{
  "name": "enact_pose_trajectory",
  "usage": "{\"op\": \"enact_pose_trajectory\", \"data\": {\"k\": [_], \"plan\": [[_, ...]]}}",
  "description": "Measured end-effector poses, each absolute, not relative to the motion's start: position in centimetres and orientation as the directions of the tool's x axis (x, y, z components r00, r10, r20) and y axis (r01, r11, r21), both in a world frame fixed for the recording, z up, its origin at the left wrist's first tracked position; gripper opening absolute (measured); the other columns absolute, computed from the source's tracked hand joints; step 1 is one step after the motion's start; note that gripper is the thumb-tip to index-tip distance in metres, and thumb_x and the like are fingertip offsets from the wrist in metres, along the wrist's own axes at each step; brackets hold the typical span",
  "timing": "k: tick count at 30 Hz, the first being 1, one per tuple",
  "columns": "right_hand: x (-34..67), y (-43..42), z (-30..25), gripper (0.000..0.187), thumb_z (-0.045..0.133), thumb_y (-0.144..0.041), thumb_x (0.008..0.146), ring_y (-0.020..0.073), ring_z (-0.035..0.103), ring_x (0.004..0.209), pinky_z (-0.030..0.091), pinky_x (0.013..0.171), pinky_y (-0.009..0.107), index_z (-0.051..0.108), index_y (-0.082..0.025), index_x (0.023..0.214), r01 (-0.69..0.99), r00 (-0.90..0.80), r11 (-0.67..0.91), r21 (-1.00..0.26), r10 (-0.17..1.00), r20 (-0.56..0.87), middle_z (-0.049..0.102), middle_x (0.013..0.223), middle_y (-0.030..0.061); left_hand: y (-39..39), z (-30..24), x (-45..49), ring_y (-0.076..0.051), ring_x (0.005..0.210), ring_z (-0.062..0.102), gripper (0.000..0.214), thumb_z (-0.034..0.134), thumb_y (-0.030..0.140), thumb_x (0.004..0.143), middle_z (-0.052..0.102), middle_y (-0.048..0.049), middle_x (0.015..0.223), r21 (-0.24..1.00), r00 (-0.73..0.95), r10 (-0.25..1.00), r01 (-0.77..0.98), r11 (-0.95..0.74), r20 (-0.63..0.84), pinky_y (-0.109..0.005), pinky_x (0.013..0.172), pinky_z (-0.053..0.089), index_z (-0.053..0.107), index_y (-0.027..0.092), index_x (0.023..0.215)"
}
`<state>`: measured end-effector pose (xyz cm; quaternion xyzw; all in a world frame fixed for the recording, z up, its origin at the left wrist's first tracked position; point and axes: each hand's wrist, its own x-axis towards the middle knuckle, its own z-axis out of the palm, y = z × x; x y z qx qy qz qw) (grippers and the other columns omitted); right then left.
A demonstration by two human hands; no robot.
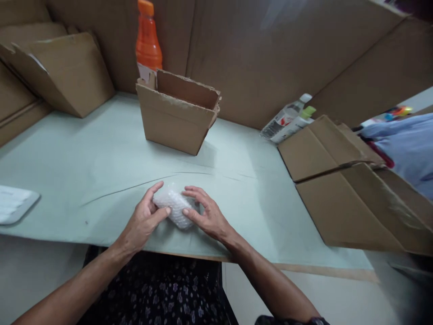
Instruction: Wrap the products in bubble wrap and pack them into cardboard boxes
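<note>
A small bundle wrapped in bubble wrap (175, 207) lies on the pale green table (101, 153) near its front edge. My left hand (144, 219) grips the bundle's left end, thumb and fingers curled around it. From the right, my right hand (206, 212) presses on the bundle with its fingers bent over the wrap. What is inside the wrap is hidden.
An open cardboard box (177, 113) stands at mid-table, an orange bottle (148, 38) behind it. Folded cardboard (64, 72) leans at the back left. Flattened boxes (348, 189) lie at right beside clear bottles (287, 119). A white tray (15, 203) sits at the left edge.
</note>
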<state>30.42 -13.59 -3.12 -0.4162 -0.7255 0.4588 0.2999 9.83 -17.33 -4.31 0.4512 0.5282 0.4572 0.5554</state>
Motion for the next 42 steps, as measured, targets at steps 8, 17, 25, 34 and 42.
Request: {"op": "enact_pose_trajectory", "data": {"k": [8,17,25,34,42], "plan": [[31.4,-11.5,-3.7,0.032,0.07,-0.045,0.09,0.0179,0.066,0.087,0.052,0.079,0.03,0.072,-0.017,0.106,0.219,-0.44,0.057,-0.974,0.897,-0.047,0.074,0.096,0.0042,-14.1,-3.5,9.4,-0.025,0.098,0.071,0.065,0.062,0.043,0.09,0.071,-0.0137,0.114,0.953,0.048,0.999,0.301,-0.024,0.01,-0.043,0.084,0.061,0.044,0.017,0.147],[31.7,-11.4,-5.5,0.035,0.072,-0.045,0.087,0.0159,0.064,0.078,0.051,0.072,0.028,0.073,-0.016,0.107,0.145,-0.322,-0.028,-0.989,0.944,-0.074,0.073,0.09,0.0038,0.4,7.4,7.2,-0.033,0.146,0.043,0.047,0.062,0.019,0.082,0.061,-0.0101,0.139,0.262,0.158,0.676,0.84,-0.475,0.72,-0.057,0.121,0.031,0.059,0.022,0.129],[34.1,-10.7,-2.7,0.034,0.079,-0.046,0.082,0.0168,0.068,0.075,0.053,0.069,0.026,0.074,-0.017,0.099,-0.082,-0.181,-0.021,-0.996,0.983,-0.005,0.076,0.089,0.0054,1.5,7.4,6.1,-0.023,0.079,0.066,0.012,0.052,0.019,0.084,0.073,-0.0018,0.083,0.231,0.348,0.685,0.763,-0.604,0.64,-0.055,0.113,0.039,0.063,0.024,0.085],[38.8,-13.6,5.7,0.033,0.079,-0.048,0.083,0.0207,0.071,0.062,0.053,0.049,0.027,0.078,-0.024,0.106,-0.108,0.097,0.332,-0.937,0.942,0.323,0.077,0.082,0.007,-15.8,6.9,5.6,-0.017,0.093,0.07,0.03,0.057,0.008,0.089,0.076,0.0002,0.1,0.087,0.544,0.556,0.661,-0.745,0.629,-0.045,0.125,0.027,0.065,0.023,0.114],[35.7,-12.7,13.6,0.022,0.075,-0.039,0.091,0.0173,0.069,0.078,0.056,0.069,0.028,0.075,-0.026,0.109,0.368,-0.243,0.56,-0.743,0.829,0.504,0.075,0.092,0.0024,-17.6,5.7,1.8,-0.017,0.093,0.066,0.024,0.052,0.008,0.091,0.074,-0.005,0.102,0.008,0.489,0.556,0.746,-0.666,0.672,-0.036,0.125,0.024,0.064,0.02,0.107]]}}
